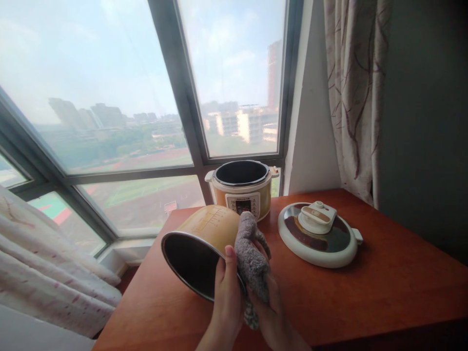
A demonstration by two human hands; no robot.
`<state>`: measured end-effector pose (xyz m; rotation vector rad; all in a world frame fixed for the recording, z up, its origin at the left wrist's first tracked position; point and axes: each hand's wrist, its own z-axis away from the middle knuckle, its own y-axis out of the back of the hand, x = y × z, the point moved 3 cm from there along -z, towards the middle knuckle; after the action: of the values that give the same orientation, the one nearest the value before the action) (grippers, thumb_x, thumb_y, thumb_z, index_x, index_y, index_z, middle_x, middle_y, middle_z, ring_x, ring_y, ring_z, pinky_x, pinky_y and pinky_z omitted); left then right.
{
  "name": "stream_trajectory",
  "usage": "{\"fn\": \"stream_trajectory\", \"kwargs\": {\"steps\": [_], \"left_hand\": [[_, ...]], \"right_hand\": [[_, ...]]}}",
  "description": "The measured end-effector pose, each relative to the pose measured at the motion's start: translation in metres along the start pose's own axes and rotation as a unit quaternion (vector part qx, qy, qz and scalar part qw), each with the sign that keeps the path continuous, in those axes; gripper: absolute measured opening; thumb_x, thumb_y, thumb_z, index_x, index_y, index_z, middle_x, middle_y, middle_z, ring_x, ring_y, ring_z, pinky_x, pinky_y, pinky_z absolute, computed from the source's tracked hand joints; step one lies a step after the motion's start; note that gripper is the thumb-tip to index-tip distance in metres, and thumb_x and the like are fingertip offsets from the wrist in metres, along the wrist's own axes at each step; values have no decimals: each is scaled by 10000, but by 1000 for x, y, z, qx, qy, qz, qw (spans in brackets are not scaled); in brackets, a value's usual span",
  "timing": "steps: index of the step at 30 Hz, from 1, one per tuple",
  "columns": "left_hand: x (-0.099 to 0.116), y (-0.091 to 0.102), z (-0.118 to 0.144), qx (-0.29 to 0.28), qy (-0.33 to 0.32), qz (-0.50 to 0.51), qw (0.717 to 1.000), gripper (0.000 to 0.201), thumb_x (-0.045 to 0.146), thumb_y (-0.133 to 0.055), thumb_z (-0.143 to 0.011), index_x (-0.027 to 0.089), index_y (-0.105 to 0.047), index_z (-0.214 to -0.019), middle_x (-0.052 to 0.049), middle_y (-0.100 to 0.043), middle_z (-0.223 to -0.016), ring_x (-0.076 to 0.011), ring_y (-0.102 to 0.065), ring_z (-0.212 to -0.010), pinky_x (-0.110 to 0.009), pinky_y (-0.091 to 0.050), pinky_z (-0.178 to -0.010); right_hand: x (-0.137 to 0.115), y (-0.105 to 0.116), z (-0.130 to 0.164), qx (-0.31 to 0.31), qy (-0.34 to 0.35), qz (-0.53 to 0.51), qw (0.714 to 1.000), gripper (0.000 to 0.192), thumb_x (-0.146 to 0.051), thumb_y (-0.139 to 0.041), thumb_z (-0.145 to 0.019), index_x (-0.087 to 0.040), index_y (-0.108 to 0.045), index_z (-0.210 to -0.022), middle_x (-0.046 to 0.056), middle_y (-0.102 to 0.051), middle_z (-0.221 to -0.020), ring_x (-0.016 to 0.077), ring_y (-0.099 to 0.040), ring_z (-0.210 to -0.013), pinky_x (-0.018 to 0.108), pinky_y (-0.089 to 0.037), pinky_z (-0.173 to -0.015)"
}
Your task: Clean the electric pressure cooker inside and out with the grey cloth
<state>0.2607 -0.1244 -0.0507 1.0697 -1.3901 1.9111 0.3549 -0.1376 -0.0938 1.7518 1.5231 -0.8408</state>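
Note:
A yellow inner pot [212, 223] with a dark inside is tipped on its side above the table, its mouth facing left and toward me. My left hand [228, 292] grips the pot by its rim, thumb on the outside and the other fingers partly hidden. Against the pot's right side my right hand [268, 297] holds a grey fluffy cloth [252, 258], bunched up, with part of it hanging below the hand. Behind the pot stands the pressure cooker body [243, 195], without its lid, its control panel facing me.
On the right of the reddish-brown table [383, 273] lies the cooker lid [318, 234], its handle knob upward. Large windows [237, 73] rise behind the table. Patterned curtains [358, 97] hang at the right and at the lower left.

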Motion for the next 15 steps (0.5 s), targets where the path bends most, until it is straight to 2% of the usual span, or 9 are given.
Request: {"fn": "stream_trajectory", "kwargs": {"steps": [3,6,10,15], "left_hand": [[0,2,-2,-6,-5,12,1000,629,630,-686,-800,174,-668,-1233,-114,-697,-1257,-283,-565,-1293,-400,-357,-1162],[3,2,-3,-7,-1,29,1000,622,613,-693,-804,184,-668,-1254,-111,-697,-1263,-283,-556,-1306,-401,-371,-1156],[6,1,-3,-17,-5,48,999,598,587,-678,-831,227,-639,-1307,-87,-674,-1314,-265,-523,-1343,-384,-386,-1149],[4,1,-2,-30,-6,31,999,630,581,-673,-840,225,-598,-1354,-93,-650,-1354,-258,-500,-1365,-383,-351,-1171]], "right_hand": [[-12,-3,-24,-24,10,-33,999,477,-322,-549,-963,-371,-504,-1435,-24,-478,-1524,260,-246,-1507,525,-308,-1208],[-28,-2,-53,-40,60,-13,997,429,-270,-564,-953,-332,-574,-1378,3,-526,-1487,254,-277,-1490,517,-244,-1229],[-46,-2,-91,-96,105,24,990,473,-213,-564,-926,-322,-569,-1386,-4,-557,-1459,243,-347,-1449,503,-236,-1227],[-57,-8,-122,-144,102,64,982,513,-157,-575,-855,-304,-611,-1345,-15,-606,-1405,246,-416,-1399,488,-278,-1208]]}}
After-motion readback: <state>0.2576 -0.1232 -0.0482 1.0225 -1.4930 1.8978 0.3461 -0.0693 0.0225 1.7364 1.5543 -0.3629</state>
